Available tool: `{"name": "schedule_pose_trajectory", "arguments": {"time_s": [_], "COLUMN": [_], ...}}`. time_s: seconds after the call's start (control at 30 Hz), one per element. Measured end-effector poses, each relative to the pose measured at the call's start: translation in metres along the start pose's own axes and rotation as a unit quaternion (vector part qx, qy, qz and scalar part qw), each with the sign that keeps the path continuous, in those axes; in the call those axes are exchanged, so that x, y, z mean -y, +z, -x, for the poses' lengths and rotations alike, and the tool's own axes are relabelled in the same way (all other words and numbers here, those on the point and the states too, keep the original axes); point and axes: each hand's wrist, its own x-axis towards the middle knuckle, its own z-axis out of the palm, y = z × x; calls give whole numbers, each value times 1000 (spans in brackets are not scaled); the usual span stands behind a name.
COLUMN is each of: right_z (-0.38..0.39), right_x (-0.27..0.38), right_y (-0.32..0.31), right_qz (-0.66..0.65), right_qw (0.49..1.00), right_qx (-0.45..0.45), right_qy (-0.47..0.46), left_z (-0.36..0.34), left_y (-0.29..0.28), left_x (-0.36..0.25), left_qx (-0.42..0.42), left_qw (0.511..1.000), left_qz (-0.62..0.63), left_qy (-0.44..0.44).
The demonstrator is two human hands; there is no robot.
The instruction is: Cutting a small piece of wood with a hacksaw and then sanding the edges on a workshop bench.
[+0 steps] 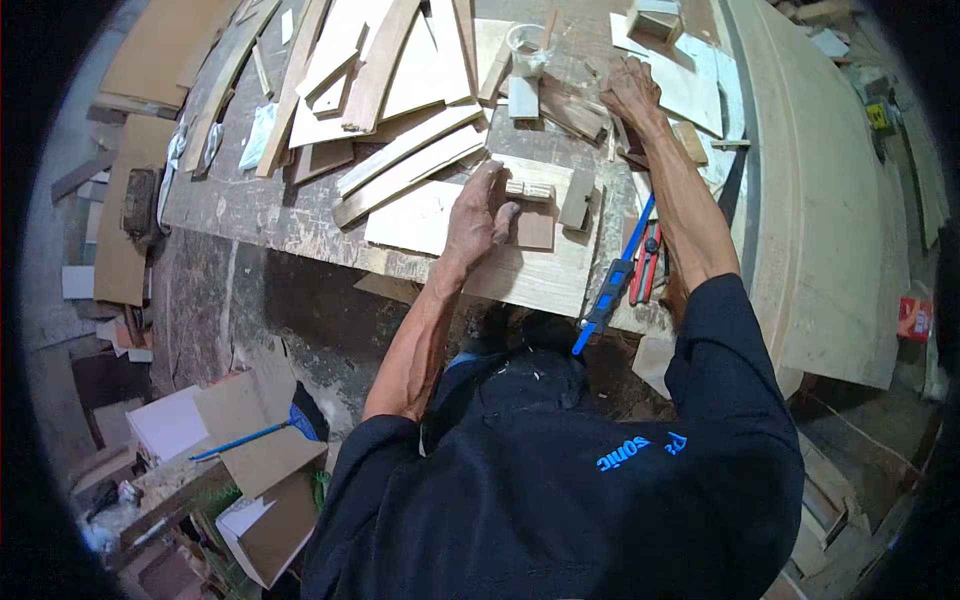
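Note:
My left hand [478, 215] rests on a pale board [535, 278] on the workbench, its thumb spread from its fingers. Beside its fingertips lies a short, grooved wooden piece [530, 190]. Under that piece is a flat brown wooden rectangle [532, 228], and a small grey-brown block [576, 200] stands to the right. Farther off, my right hand [632, 92] reaches among wood offcuts, near a dark wooden piece [572, 112]. Its fingers are curled downward, and whatever they grip is hidden beneath them.
Long wooden strips [410, 150] lie piled at the left. A clear plastic cup [528, 45] stands at the back. By my right forearm are a blue-and-black bar tool [612, 285] and red-handled pliers [645, 268]. A large curved panel [820, 200] borders the right side.

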Motion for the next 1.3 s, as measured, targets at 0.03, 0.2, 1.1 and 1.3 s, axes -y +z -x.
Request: {"name": "schedule_pose_trajectory", "arguments": {"time_s": [0.03,0.2,1.1,1.3], "right_z": [-7,-28,114,116], "right_x": [-5,-27,76,78], "right_y": [14,45,-51,-55], "right_qz": [-2,14,-220,-174], "right_qw": [1000,998,911,923], "right_qx": [-29,-49,250,245], "right_qy": [0,-31,-241,-241], "left_z": [0,-4,3,1], "left_y": [2,6,21,21], "left_x": [0,1,3,-1], "left_qx": [-3,5,-122,-117], "left_qw": [1000,1000,990,991], "left_qz": [0,-2,-42,-42], "left_qy": [1,0,62,53]}}
